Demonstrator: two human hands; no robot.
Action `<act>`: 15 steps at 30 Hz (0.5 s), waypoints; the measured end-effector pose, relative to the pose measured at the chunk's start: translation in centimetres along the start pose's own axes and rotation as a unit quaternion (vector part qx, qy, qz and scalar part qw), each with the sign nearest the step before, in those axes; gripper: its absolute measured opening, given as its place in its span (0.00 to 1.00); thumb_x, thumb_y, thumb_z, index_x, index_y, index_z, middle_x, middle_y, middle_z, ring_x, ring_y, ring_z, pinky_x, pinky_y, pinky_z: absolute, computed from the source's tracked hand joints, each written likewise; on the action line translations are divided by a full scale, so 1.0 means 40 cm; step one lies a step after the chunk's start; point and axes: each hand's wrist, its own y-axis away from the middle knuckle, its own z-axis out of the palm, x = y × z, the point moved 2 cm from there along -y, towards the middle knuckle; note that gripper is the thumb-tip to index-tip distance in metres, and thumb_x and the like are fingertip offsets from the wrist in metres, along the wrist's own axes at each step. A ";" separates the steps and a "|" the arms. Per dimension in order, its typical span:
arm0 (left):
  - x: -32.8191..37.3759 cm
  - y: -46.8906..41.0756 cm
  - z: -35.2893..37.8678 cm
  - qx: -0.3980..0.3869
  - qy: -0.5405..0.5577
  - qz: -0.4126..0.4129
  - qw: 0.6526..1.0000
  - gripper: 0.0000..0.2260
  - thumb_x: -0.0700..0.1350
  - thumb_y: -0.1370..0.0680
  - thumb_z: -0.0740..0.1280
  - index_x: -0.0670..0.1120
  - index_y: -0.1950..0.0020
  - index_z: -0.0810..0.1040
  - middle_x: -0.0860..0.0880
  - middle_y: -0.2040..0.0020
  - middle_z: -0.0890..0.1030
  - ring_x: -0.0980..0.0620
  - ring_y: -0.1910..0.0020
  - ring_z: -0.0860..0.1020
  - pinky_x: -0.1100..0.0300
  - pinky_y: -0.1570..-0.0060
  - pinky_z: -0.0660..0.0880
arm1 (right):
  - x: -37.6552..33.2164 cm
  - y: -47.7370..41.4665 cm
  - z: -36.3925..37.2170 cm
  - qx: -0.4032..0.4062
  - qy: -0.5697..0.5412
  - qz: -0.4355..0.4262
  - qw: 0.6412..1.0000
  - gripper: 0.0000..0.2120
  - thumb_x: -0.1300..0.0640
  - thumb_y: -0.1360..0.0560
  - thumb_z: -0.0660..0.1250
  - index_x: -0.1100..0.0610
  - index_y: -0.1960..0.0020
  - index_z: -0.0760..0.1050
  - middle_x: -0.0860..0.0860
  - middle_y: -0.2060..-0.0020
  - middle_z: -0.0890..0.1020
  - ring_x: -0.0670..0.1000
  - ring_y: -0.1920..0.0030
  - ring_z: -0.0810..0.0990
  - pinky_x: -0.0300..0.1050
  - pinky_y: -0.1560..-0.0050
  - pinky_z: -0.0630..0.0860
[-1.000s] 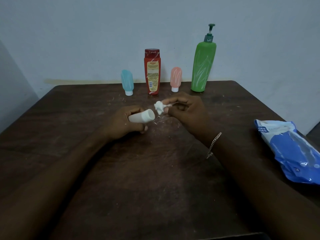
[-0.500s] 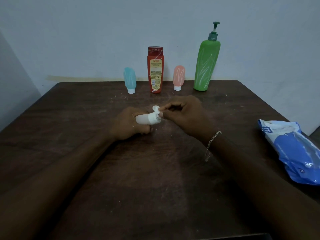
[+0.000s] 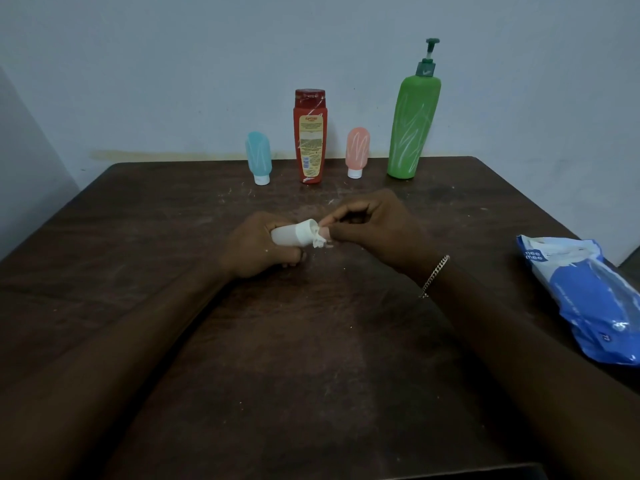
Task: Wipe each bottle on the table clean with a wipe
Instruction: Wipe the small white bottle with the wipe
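white bottle point(image 3: 289, 234) in left grip point(image 3: 258, 247) — wipe point(image 3: 318, 240) at its cap.

Five bottles point(image 3: 291, 234) point(image 3: 258, 156) point(image 3: 310, 140) point(image 3: 357, 147) point(image 3: 412, 129), one wipe point(image 3: 319, 240), one blue wipe pack point(image 3: 588, 299), two hands point(image 3: 256, 247) point(image 3: 374, 223) and one table point(image 3: 138, 237)

Four bottles point(image 3: 310, 136) line far table point(image 3: 138, 237) edge; wipe pack point(image 3: 585, 299) blocks right; left open.
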 end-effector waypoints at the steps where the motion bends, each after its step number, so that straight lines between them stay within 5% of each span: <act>1: 0.001 -0.001 0.001 0.000 -0.003 0.001 1.000 0.09 0.41 0.30 0.77 0.48 0.52 0.83 0.50 0.55 0.84 0.51 0.54 0.81 0.53 0.53 0.79 | -0.001 -0.002 0.000 0.003 -0.013 0.002 1.000 0.06 0.62 0.28 0.73 0.59 0.50 0.84 0.50 0.56 0.86 0.48 0.57 0.85 0.49 0.52 0.82; 8: -0.001 -0.005 -0.001 -0.001 -0.005 -0.001 1.000 0.11 0.41 0.30 0.77 0.47 0.49 0.82 0.48 0.55 0.84 0.49 0.55 0.82 0.48 0.49 0.80 | 0.015 -0.005 0.017 -0.007 -0.032 0.030 0.999 0.04 0.63 0.27 0.73 0.59 0.52 0.82 0.52 0.50 0.84 0.52 0.54 0.85 0.58 0.53 0.83; 15: -0.010 -0.007 0.003 0.003 -0.009 -0.001 1.000 0.13 0.43 0.30 0.77 0.47 0.46 0.82 0.49 0.54 0.84 0.49 0.55 0.82 0.44 0.47 0.80 | -0.003 -0.004 0.003 0.126 0.033 -0.035 0.991 0.09 0.59 0.30 0.75 0.55 0.49 0.83 0.46 0.53 0.85 0.43 0.54 0.83 0.50 0.50 0.81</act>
